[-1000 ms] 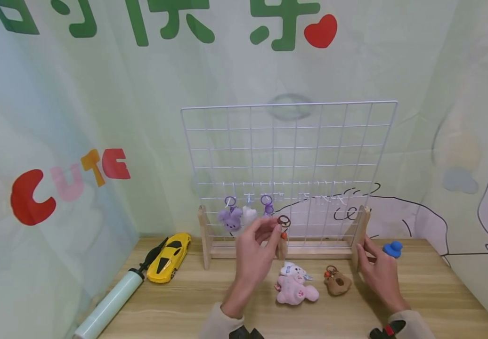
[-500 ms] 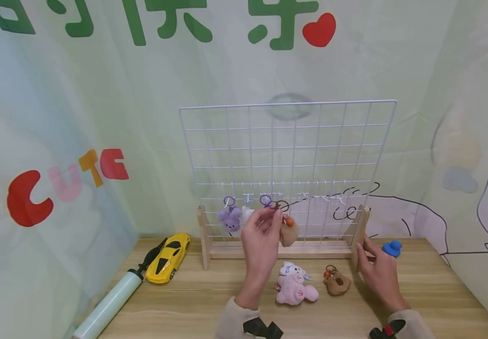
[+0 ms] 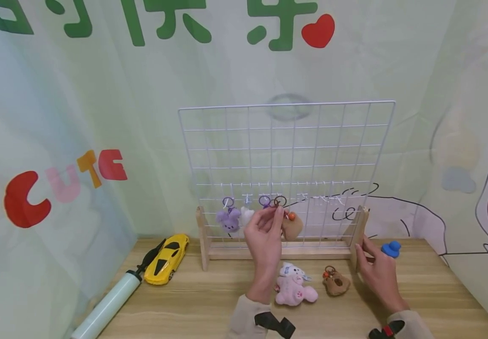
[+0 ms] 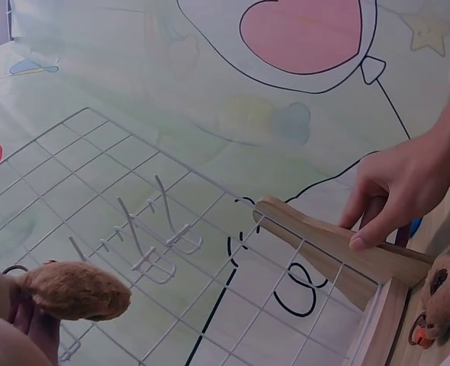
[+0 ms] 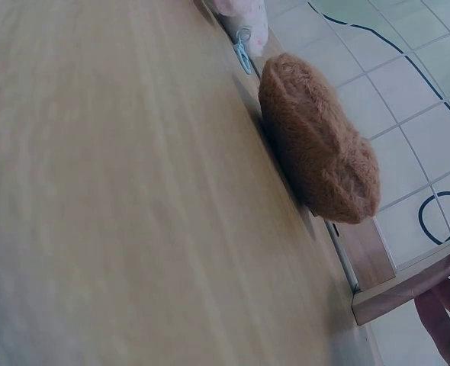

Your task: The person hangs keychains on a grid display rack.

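Note:
My left hand (image 3: 265,238) pinches a brown plush keychain (image 3: 293,228) close in front of the white wire grid rack (image 3: 316,148). Its dark ring (image 3: 280,201) stands above my fingertips, by the row of hooks; whether it is over a hook I cannot tell. In the left wrist view the fuzzy plush (image 4: 80,291) hangs beside my fingers. My right hand (image 3: 378,272) grips the rack's right wooden foot (image 3: 359,235) between thumb and fingers. Left of my left hand hang a purple plush keychain (image 3: 229,219), a white one (image 3: 247,215) partly hidden, and a purple ring (image 3: 264,201).
A pink plush keychain (image 3: 293,288) and another brown plush keychain (image 3: 336,284) lie on the wooden table (image 3: 176,310). A yellow toy car (image 3: 166,259) and a pale green hand pump (image 3: 110,303) lie at left. Behind my right hand sits a small blue object (image 3: 391,249).
My left hand has moved right and a little upward, carrying the brown plush keychain to the hooks. The plush has swung into fuller view. My right hand keeps its grip on the wooden foot.

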The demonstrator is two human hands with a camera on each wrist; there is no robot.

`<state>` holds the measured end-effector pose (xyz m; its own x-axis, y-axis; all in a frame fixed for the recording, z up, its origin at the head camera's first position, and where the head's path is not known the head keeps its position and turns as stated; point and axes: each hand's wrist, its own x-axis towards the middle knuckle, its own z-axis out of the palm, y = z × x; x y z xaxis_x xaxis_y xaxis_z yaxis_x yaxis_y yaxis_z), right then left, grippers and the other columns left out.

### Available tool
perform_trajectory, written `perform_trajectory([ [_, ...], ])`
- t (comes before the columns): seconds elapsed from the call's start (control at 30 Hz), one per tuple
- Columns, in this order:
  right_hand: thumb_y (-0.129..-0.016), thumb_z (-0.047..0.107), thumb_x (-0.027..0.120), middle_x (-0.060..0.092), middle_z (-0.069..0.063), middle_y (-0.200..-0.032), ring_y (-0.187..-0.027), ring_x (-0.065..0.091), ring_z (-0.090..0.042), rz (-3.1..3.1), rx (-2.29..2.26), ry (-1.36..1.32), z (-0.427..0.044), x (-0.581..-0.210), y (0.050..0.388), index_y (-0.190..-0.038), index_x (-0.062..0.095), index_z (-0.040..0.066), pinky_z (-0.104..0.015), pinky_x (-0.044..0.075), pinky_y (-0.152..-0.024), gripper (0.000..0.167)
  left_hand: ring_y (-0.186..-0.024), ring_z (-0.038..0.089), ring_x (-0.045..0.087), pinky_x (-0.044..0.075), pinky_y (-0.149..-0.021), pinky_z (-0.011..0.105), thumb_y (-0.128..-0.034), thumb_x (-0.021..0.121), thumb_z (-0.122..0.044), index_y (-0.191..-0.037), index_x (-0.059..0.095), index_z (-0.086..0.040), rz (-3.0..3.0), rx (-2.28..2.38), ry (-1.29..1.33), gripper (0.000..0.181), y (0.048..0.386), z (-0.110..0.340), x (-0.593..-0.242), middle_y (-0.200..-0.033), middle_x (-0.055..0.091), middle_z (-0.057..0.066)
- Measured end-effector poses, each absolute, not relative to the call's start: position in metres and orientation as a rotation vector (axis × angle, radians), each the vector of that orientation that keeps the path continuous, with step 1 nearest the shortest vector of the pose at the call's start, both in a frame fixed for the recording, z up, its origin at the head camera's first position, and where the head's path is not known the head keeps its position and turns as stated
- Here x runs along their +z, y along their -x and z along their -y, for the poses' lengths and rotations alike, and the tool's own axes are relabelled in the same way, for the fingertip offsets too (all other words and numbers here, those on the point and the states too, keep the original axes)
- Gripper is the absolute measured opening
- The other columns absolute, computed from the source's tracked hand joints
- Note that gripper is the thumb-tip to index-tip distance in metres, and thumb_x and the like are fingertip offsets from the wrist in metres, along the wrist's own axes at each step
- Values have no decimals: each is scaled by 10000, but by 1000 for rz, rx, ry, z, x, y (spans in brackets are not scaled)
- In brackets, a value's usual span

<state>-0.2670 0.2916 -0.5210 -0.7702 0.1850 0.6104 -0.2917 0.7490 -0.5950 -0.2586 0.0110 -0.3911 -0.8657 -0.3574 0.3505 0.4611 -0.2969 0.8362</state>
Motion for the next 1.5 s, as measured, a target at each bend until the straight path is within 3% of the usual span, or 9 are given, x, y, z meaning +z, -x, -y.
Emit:
perform_trajectory([
  [0.17, -1048, 96, 707, 753, -310, -1229, -1100, 757, -512, 2267, 915, -82, -292, -522, 268, -1476, 619, -33, -548, 644, -767, 455, -977, 246, 810, 668, -857, 276, -985, 813, -146, -1103, 756, 13, 1436, -2183, 111, 206, 263, -15, -394, -1089, 808, 199],
  [0.37, -1035, 93, 723, 769, -290, -1206, -1082, 771, -483, 2258, 898, -72, -293, -522, 267, -1461, 638, -24, -365, 649, -721, 450, -982, 260, 815, 666, -871, 277, -991, 807, -147, -1102, 755, 16, 1410, -2187, 108, 204, 264, -16, -394, -1089, 810, 208],
  [0.53, -1050, 108, 710, 753, -300, -1238, -1105, 761, -497, 2268, 912, -70, -293, -522, 268, -1480, 618, -25, -523, 654, -766, 460, -972, 251, 818, 665, -892, 291, -978, 820, -142, -1092, 756, 31, 1375, -2186, 101, 217, 268, -19, -395, -1101, 800, 251],
  [0.63, -1051, 108, 708, 747, -304, -1250, -1110, 757, -504, 2269, 919, -73, -293, -523, 268, -1484, 613, -26, -555, 649, -771, 463, -964, 258, 822, 667, -894, 306, -975, 822, -133, -1085, 757, 32, 1359, -2179, 102, 209, 270, -20, -396, -1084, 808, 231],
  [1.07, -1037, 79, 718, 753, -313, -1226, -1096, 756, -520, 2252, 908, -84, -293, -524, 269, -1468, 623, -40, -582, 641, -770, 457, -988, 277, 814, 668, -880, 292, -974, 819, -121, -1095, 760, -3, 1408, -2063, 87, 179, 272, -20, -396, -1095, 809, 167],
  [1.5, -1042, 88, 713, 754, -317, -1220, -1091, 756, -525, 2250, 905, -83, -294, -525, 270, -1463, 628, -39, -582, 643, -766, 448, -963, 196, 809, 662, -903, 313, -956, 848, -173, -1082, 783, -70, 1469, -1960, 97, 174, 274, -19, -399, -1062, 827, 75],
])
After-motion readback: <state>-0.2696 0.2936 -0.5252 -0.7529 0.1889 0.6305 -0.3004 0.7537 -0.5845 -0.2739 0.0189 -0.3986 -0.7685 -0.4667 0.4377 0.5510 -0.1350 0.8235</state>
